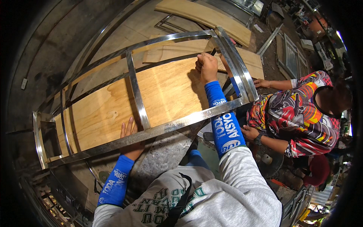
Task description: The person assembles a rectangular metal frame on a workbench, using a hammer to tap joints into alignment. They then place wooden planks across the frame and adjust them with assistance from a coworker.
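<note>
A long shiny steel frame lies over a plywood panel. My left hand rests flat, fingers spread, on the plywood at the frame's near rail, beside a steel crossbar. My right hand is closed into a fist on the plywood near the frame's far right corner; what it grips is hidden. Both forearms wear blue sleeves.
A co-worker in a colourful patterned shirt crouches at the right, one hand on the frame's right end, the other hand below it. More wooden boards lie beyond. Metal frames lie on the dirt floor at upper right.
</note>
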A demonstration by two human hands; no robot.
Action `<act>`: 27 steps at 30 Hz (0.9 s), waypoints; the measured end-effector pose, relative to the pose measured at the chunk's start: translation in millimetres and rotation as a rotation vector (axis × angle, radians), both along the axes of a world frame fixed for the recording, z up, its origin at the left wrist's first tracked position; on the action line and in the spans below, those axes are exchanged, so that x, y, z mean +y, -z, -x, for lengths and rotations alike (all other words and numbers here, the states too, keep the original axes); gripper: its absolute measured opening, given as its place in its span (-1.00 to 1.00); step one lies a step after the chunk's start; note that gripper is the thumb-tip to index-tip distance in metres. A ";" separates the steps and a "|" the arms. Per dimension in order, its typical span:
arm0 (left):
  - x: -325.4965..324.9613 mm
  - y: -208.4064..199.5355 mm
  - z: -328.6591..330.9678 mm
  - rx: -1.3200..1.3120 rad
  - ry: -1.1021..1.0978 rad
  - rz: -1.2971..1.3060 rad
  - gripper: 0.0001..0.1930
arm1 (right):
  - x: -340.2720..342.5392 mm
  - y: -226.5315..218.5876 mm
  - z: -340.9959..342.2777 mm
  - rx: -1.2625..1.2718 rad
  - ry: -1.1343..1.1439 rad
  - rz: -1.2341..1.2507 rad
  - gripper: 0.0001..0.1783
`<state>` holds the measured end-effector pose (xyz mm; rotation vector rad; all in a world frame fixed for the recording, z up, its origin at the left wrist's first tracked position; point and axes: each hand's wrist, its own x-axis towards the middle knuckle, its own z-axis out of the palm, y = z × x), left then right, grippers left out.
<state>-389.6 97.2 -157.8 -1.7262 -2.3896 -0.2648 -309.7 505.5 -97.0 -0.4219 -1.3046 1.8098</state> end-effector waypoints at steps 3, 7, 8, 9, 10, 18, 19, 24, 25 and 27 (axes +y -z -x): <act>-2.2 7.6 1.3 0.010 -0.023 0.000 -0.66 | 2.3 -9.7 4.7 0.006 -0.006 -0.012 -0.61; -2.1 3.3 -0.5 0.019 0.004 -0.023 -0.62 | 13.4 -40.0 8.9 0.095 -0.035 -0.124 -0.60; -4.2 3.7 -1.6 0.002 0.005 -0.028 -0.61 | 14.3 -45.8 10.6 0.138 -0.054 -0.165 -0.60; -4.4 4.7 -1.3 -0.015 0.007 -0.034 -0.60 | 9.9 -30.0 14.6 0.108 0.079 -0.254 -0.62; -2.4 5.2 -1.3 -0.010 0.013 -0.012 -0.62 | 26.2 18.3 20.2 0.024 0.273 -0.519 -0.63; -12.2 16.6 1.2 0.030 -0.046 0.118 -0.60 | 14.1 -38.3 32.5 0.015 -0.018 -0.110 -0.60; -9.5 8.2 2.5 0.023 -0.033 0.123 -0.57 | 11.8 -55.7 29.7 0.075 -0.069 -0.126 -0.59; -6.0 -1.0 5.6 -0.052 0.008 0.094 -0.61 | 35.6 51.7 18.3 0.156 -0.156 0.206 -0.68; -3.8 -5.0 3.6 -0.057 0.013 0.109 -0.62 | 32.8 50.9 24.9 0.003 -0.069 0.046 -0.68; -4.1 -5.6 5.0 -0.053 0.021 0.098 -0.53 | 26.9 47.3 37.0 -0.181 0.130 -0.306 -0.67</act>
